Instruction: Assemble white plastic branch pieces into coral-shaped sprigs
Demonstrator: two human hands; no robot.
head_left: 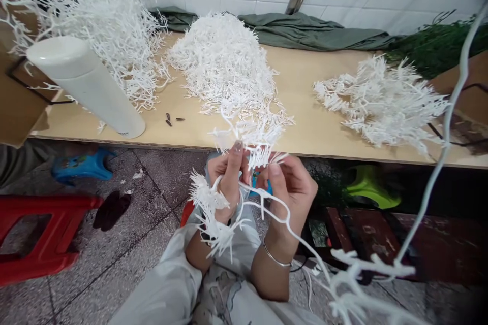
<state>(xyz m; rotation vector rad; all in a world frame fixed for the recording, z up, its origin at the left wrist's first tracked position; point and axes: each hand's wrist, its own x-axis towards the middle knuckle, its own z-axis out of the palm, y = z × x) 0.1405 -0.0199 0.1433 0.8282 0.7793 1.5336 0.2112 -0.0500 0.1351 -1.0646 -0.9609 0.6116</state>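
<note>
My left hand (229, 175) is closed on a white branched plastic piece (259, 155) at the table's front edge. Opposite it, my right hand (292, 188) pinches the right side of that piece, thumb against fingers. A white stem with short stubs (285, 221) loops below both hands and runs toward the lower right. White fringed clusters (215, 213) hang over my left wrist. Just behind the hands rises a large heap of small white pieces (229, 56).
A white bottle (95, 94) leans at the left before a tangled white pile (118, 35). Several dark seeds (168, 122) lie nearby. More white clusters (381, 99) sit at the right. A white cord (450, 111) crosses the right side. A red stool (72, 223) stands lower left.
</note>
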